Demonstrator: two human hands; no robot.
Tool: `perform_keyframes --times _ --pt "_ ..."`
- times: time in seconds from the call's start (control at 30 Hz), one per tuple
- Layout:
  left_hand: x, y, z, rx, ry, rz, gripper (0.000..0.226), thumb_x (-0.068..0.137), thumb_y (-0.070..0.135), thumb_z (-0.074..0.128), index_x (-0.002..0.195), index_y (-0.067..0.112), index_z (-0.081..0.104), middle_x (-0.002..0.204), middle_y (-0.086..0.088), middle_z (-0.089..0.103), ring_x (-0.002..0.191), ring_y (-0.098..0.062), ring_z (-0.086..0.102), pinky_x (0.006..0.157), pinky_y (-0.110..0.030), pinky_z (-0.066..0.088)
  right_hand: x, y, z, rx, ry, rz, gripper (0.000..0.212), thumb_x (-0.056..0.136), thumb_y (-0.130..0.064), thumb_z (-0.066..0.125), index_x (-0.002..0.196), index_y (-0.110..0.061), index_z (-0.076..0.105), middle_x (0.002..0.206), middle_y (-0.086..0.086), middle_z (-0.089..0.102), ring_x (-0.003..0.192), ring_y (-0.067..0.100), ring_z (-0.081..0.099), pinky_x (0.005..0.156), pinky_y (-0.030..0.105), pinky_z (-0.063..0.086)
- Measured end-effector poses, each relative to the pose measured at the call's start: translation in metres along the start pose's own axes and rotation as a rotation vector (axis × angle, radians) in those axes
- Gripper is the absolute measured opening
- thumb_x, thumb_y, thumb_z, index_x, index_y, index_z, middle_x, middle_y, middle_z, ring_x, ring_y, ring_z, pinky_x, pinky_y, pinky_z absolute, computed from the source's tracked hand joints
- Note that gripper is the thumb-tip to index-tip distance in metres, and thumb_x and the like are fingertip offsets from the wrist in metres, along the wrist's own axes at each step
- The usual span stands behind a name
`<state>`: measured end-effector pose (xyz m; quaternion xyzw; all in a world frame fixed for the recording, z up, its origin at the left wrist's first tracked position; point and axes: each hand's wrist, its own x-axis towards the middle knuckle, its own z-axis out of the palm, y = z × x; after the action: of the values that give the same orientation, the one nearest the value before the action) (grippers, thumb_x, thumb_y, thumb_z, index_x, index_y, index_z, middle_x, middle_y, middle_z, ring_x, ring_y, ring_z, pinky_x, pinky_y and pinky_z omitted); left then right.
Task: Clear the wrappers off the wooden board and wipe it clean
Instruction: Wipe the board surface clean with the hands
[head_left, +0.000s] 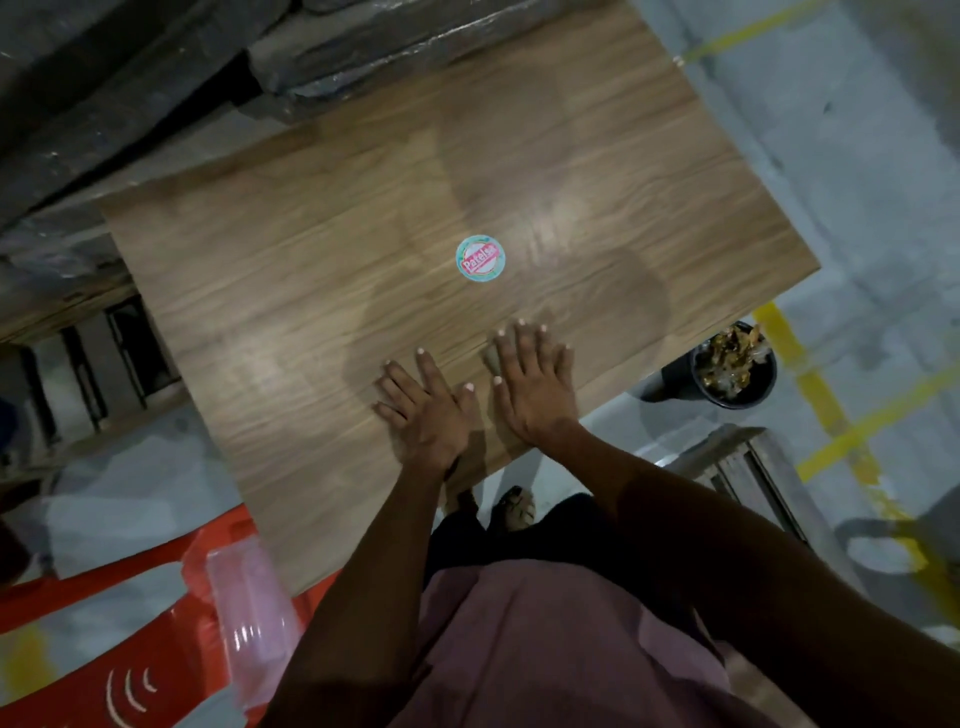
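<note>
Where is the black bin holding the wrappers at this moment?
In the head view the black bin stands on the floor at the right, just off the wooden board's right edge, beyond the right hand.

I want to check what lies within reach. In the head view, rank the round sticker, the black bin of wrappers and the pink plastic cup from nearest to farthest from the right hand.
From the right hand:
1. Round sticker, just ahead on the wooden board.
2. Black bin, right, on the floor.
3. Pink plastic cup, lower left, off the board.
</note>
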<state>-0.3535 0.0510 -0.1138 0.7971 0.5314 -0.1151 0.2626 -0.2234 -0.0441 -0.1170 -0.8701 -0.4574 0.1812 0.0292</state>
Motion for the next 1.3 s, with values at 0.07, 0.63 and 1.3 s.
perform_keyframes --times 0.07,0.63,1.3 --pt "0.001 0.002 -0.002 -0.005 -0.006 -0.008 0.089 0.098 0.055 0.045 0.163 0.013 0.001 0.164 -0.035 -0.009 0.152 -0.052 -0.007 0.119 -0.067 -0.001 0.005 0.015 -0.006 -0.063 -0.012 -0.129 0.067 0.105 -0.046 0.024 0.165 -0.022 0.008 0.173 0.013 0.008 0.158 0.04 0.008 0.118 0.071 0.018" --pt "0.085 0.016 -0.036 0.016 0.413 -0.043 0.053 0.092 0.034 0.046 0.136 0.005 0.052 0.157 -0.024 0.04 0.148 -0.043 0.031 0.118 -0.054 0.025 0.074 0.004 -0.021 0.103 0.1 0.168 0.066 0.106 -0.043 0.024 0.165 -0.019 0.006 0.173 0.014 0.006 0.157 0.045 0.006 0.12 0.072 0.01" --pt "0.151 0.048 -0.059 -0.002 0.477 -0.161 0.066 0.092 0.035 0.034 0.155 0.017 0.036 0.169 -0.016 0.018 0.157 -0.034 0.013 0.127 -0.051 0.01 0.152 0.004 -0.042 -0.01 0.091 -0.08 0.065 0.106 -0.043 0.025 0.166 -0.022 0.01 0.173 0.011 0.008 0.158 0.04 0.01 0.119 0.07 0.015"
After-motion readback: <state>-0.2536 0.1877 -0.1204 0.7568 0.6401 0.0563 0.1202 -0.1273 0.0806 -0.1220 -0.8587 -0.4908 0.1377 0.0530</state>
